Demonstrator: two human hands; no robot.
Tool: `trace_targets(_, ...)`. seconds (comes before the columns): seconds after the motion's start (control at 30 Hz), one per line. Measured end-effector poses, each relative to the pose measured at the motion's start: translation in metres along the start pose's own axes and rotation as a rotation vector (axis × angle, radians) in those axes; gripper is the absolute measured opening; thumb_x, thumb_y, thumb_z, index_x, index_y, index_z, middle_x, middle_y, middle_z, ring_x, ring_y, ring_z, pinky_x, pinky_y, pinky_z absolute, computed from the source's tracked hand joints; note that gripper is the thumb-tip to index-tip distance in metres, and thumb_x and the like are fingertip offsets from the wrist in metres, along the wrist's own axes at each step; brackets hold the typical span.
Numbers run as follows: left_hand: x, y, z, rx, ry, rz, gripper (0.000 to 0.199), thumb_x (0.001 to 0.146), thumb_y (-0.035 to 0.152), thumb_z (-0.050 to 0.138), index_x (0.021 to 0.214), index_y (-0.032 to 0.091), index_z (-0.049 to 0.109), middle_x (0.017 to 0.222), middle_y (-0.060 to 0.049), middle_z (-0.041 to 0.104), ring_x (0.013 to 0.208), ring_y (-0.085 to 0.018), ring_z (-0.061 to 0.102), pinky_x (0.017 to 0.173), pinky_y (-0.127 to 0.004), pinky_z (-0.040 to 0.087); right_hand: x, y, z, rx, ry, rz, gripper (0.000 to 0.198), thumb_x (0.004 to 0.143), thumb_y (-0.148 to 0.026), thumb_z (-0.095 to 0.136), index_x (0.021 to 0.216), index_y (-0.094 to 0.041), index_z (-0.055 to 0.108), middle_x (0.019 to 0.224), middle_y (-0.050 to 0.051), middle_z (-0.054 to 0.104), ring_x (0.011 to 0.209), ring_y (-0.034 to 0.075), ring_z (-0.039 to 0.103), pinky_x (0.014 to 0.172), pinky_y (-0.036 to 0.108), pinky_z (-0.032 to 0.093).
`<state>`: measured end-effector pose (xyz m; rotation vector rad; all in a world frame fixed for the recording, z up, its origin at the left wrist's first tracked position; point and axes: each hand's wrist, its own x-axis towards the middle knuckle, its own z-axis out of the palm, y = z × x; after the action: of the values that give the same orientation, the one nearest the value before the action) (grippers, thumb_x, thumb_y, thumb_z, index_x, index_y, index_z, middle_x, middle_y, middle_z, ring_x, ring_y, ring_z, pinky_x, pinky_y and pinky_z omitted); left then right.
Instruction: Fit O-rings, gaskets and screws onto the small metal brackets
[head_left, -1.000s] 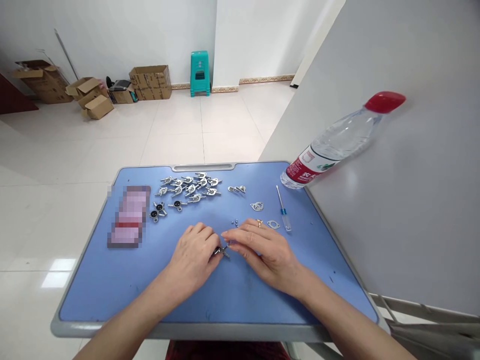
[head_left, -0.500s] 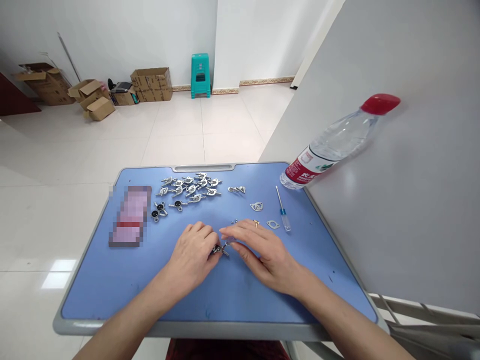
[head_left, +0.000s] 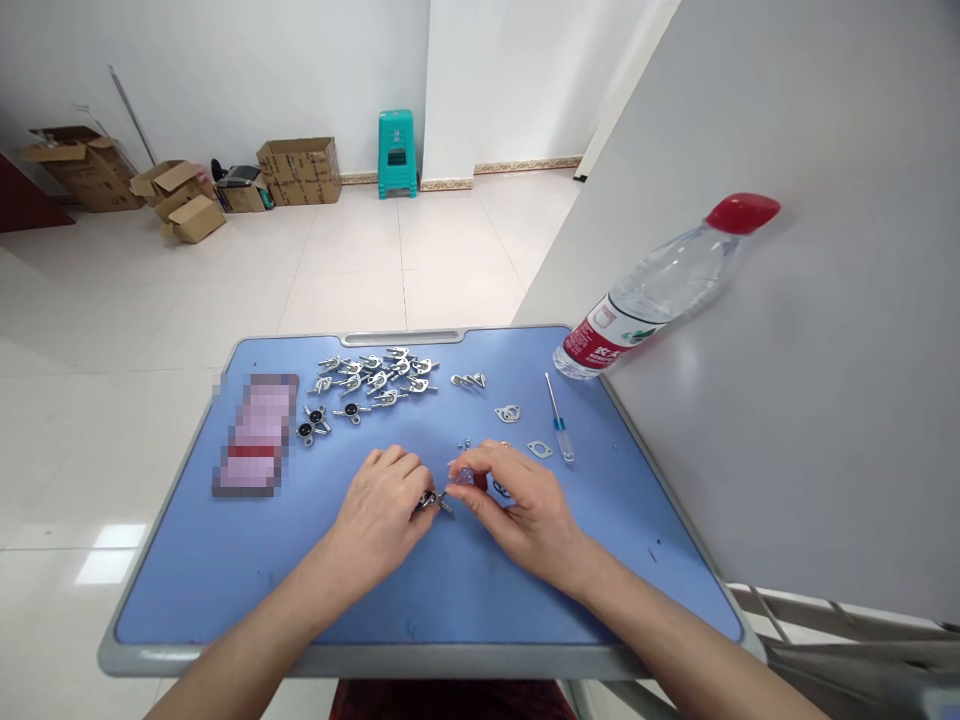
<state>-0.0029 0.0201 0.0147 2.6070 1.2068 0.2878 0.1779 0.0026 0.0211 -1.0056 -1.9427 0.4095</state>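
Note:
My left hand (head_left: pixel 386 500) is closed on a small metal fitting (head_left: pixel 442 503) with a black part, held at the tabletop. Most of that fitting is hidden under the fingers. Between the thumb and fingers of my right hand (head_left: pixel 517 495) is a screwdriver with a translucent purplish handle (head_left: pixel 463 477), pointed at the fitting. Its shaft is mostly out of sight. A dark ring-like piece (head_left: pixel 500 488) shows just behind the right thumb. Tiny screws (head_left: pixel 463 444) lie beyond the right fingertips, and a flat oval metal plate (head_left: pixel 539 449) lies to their right.
Several metal fittings (head_left: pixel 377 380) are grouped at the back of the blue table (head_left: pixel 300 580). Nearby are a few black-centred ones (head_left: pixel 316 416), more plates (head_left: pixel 508 413) and another screwdriver (head_left: pixel 559 425). A blurred phone-like object (head_left: pixel 259 430) lies left; a water bottle (head_left: pixel 645 300) leans against the right panel.
My right fingers have curled and shifted round the screwdriver handle, so more of it shows. My left hand keeps its grip on the fitting. The whole view has shifted slightly.

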Motion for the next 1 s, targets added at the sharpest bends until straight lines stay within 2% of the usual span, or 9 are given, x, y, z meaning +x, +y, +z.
trace_targets(0.13,0.000,0.000,0.000,-0.007,0.007,-0.004,0.012,0.085,0.013,0.058,0.076,0.018,0.053,0.078,0.000,0.059,0.076,-0.018,0.049,0.065,-0.031,0.035,-0.003,0.002,0.003,0.019,0.018,-0.001,0.006,0.093,-0.017,0.054,0.097,-0.021,0.055,0.080,0.002,0.066,0.069,0.014,0.061,0.065,0.026,0.050)
trace_targets(0.3,0.001,0.000,0.000,-0.035,-0.021,-0.019,0.009,0.086,0.015,0.058,0.079,0.019,0.053,0.081,0.000,0.060,0.079,-0.019,0.050,0.069,-0.032,0.037,-0.003,0.005,0.002,-0.012,-0.005,-0.116,0.029,0.093,-0.011,0.051,0.120,-0.022,0.052,0.091,0.004,0.070,0.077,0.015,0.065,0.069,0.028,0.052)
trace_targets(0.6,-0.001,0.000,-0.006,-0.068,-0.076,-0.027,0.011,0.082,0.009,0.055,0.082,0.020,0.053,0.086,-0.001,0.061,0.083,-0.020,0.052,0.071,-0.033,0.038,0.002,-0.001,-0.010,-0.029,-0.110,-0.167,0.041,0.093,-0.009,0.046,0.132,-0.020,0.047,0.096,0.006,0.070,0.084,0.017,0.066,0.069,0.030,0.054)
trace_targets(0.8,0.000,0.000,-0.007,-0.086,-0.076,-0.027,0.011,0.081,0.009,0.058,0.083,0.019,0.056,0.084,-0.001,0.061,0.081,-0.019,0.052,0.070,-0.032,0.039,0.004,-0.003,-0.013,0.005,-0.142,-0.170,0.033,0.094,-0.006,0.043,0.123,-0.019,0.052,0.093,0.006,0.069,0.078,0.016,0.063,0.067,0.030,0.051)
trace_targets(1.0,-0.001,-0.001,-0.004,-0.106,-0.058,-0.002,0.009,0.084,0.011,0.057,0.082,0.019,0.056,0.082,-0.001,0.060,0.081,-0.019,0.052,0.070,-0.032,0.041,0.005,-0.004,-0.012,0.000,-0.088,-0.150,0.023,0.095,-0.009,0.045,0.110,-0.020,0.057,0.085,0.004,0.069,0.068,0.014,0.059,0.063,0.030,0.047)
